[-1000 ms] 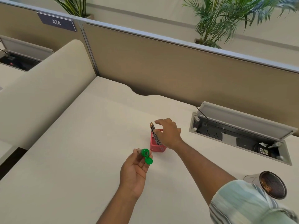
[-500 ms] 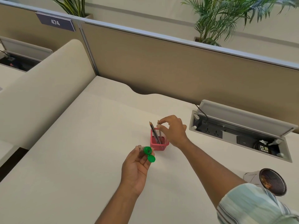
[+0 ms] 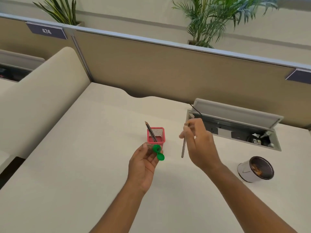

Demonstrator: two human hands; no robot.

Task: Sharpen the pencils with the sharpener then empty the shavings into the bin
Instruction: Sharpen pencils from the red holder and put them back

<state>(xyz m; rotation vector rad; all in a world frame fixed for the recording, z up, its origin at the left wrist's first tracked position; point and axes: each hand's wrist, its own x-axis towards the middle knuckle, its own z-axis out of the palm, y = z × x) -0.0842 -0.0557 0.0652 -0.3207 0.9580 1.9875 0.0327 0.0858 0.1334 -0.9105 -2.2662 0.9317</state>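
My left hand (image 3: 145, 163) holds a sharpener (image 3: 157, 150) with a clear body and a green head, its green cap flipped open. Just behind it stands a red mesh pencil holder (image 3: 156, 135) with a couple of pencils (image 3: 150, 131) leaning in it. My right hand (image 3: 199, 145) is to the right of the holder, above the desk, pinching one grey pencil (image 3: 183, 145) that hangs nearly upright. A small white bin (image 3: 247, 172) with shavings inside lies tilted on the desk at the right.
The cream desk (image 3: 84, 165) is bounded by a tan partition (image 3: 168, 73) at the back and a rounded divider (image 3: 33, 98) on the left. An open cable box (image 3: 235, 130) with sockets is sunk into the desk behind my right hand.
My right hand has lifted one pencil out of the red holder and moved right with it. My left hand still holds the sharpener in about the same place.
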